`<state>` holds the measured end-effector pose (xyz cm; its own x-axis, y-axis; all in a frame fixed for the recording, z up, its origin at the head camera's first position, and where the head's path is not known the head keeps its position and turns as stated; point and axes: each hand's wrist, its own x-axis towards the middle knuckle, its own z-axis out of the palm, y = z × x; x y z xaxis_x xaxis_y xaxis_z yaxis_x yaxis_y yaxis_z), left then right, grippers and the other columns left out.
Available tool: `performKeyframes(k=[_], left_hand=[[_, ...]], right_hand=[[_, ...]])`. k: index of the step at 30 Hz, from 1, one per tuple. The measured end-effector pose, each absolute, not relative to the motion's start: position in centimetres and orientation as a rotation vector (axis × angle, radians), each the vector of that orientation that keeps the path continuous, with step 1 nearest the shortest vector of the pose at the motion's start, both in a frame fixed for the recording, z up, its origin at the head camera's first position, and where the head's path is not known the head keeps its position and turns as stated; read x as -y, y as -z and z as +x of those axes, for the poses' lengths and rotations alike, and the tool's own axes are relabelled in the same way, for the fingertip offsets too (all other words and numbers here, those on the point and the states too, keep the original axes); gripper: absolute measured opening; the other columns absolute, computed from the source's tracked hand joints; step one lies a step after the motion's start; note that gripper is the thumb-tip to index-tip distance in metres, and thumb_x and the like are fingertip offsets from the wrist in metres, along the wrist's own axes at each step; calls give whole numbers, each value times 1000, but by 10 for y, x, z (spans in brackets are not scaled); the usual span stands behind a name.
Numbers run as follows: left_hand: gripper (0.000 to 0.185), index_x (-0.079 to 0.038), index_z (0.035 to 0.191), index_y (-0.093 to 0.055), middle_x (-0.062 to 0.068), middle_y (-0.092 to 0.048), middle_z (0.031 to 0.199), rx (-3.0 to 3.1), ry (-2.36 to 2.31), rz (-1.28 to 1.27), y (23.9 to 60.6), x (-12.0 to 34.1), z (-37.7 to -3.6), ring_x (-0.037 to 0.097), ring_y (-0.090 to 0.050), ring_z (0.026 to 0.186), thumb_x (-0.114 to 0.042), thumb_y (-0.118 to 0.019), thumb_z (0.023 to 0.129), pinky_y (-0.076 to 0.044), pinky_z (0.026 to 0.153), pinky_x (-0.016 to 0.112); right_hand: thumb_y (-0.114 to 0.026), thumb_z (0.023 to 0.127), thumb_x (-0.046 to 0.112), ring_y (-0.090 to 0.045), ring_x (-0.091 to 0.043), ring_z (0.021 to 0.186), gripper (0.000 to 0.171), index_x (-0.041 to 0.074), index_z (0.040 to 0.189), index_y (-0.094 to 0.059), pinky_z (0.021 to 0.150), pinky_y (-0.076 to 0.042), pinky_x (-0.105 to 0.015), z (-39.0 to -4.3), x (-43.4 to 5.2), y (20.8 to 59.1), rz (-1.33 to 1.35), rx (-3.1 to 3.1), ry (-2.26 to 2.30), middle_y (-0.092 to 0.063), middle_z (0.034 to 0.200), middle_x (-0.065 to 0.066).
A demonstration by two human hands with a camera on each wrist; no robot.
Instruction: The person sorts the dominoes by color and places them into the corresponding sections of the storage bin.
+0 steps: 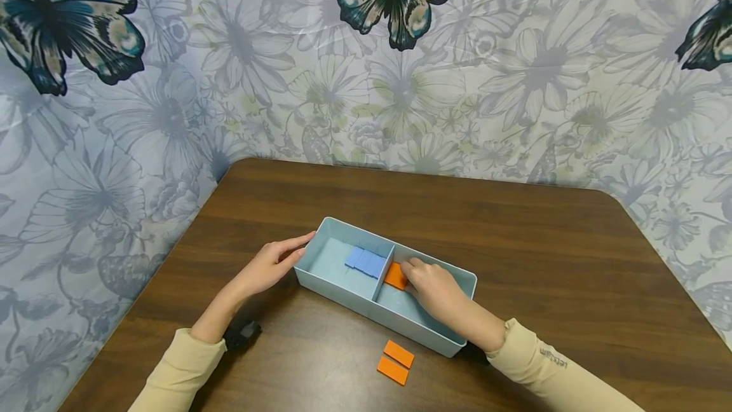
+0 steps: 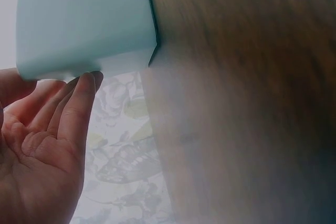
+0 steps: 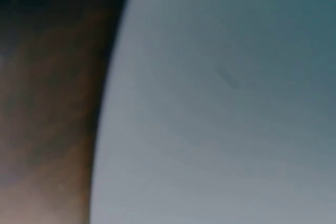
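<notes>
A pale blue-green box [image 1: 345, 302] with one divider lies slantwise on the table. Straight fingers of my left hand [image 1: 269, 266] touch its left end; the left wrist view shows that hand [image 2: 44, 140] against the end wall [image 2: 86, 19]. Inside the right compartment, my right hand [image 1: 437, 291] pinches the right edge of an orange rectangular tile [image 1: 395, 276] beside the divider, its fingertips partly hidden. Blue tiles [image 1: 367, 262] lie together in the left compartment. The right wrist view holds only a blurred box wall [image 3: 210, 129].
Two orange tiles, an upper one [image 1: 399, 353] and a lower one [image 1: 392, 371], lie on the brown table [image 1: 274, 208] in front of the box. A black device [image 1: 244, 334] sits at my left wrist. Behind the table hangs a flowered cloth [image 1: 400, 107] with butterflies.
</notes>
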<state>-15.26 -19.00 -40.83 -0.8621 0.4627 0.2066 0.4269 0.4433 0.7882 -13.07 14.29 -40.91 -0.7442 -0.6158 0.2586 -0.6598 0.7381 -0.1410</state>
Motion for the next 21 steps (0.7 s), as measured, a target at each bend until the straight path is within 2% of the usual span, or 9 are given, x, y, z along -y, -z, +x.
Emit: performKeyframes(k=[10,16,21], left_hand=[[40,0,138,-45,12,-47,136,-2624,-1413,810,408,191,-151,25,-45,122,-5,-49,98,-40,94,43],[40,0,137,-45,11,-47,136,-2624,-1438,813,405,191,-149,25,-45,122,-7,-48,98,-40,94,44],[40,0,138,-45,10,-46,137,-2633,-1414,827,406,191,-149,25,-45,122,-6,-48,98,-39,95,44]], right_hand=[[-77,74,0,-51,-14,55,21,6,84,-60,51,-49,-26,-128,-146,405,995,2720,-372,-49,70,0],[-76,77,6,-50,-12,57,18,6,89,-63,54,-49,-26,-125,-151,401,973,2717,-427,-53,73,2],[-73,81,8,-58,-13,65,16,4,94,-66,57,-51,-28,-120,-155,397,987,2719,-454,-61,81,-1]])
